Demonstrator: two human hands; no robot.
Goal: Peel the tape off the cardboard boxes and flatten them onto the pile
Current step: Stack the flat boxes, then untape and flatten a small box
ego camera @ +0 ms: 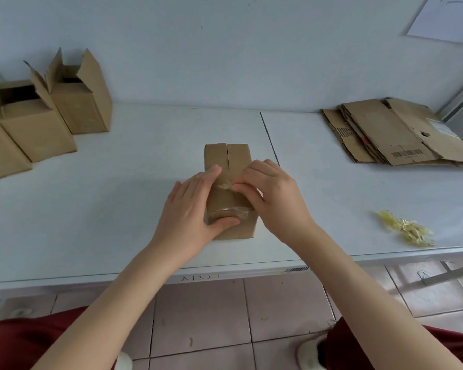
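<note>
Red trousers (24, 340) and a white shoe (312, 351) at the bottom edge, over pinkish floor tiles (203, 316). Both bare forearms reach up onto a white table (104, 204)

Box (226, 156): lies at table centre, near the front edge, flap seam facing up. Far part of the seam is bare, with a slit showing between the flaps; near part is under the hands

Left hand (195, 206): grips the box, fingers wrapped over its left side onto the top, thumb pressed against the near end

Right hand (273, 198): over the right side of the box top, thumb and forefinger pinching a crumpled clear bit of tape (225, 185) at the seam, other fingers curled. The tape is lifted where pinched; a clear band of it crosses the near edge of the box, just above the left thumb

Back left: open boxes (38, 124) standing upright in a row, flaps up, the leftmost cut by the frame

Back right: pile (401, 134) of flattened cardboard against the wall, barcodes and a label on top, well apart from the box

Front right: small heap of yellowish tape scraps (406, 231) near the table edge

Top right corner: paper sheet (447, 17) on the wall
</note>
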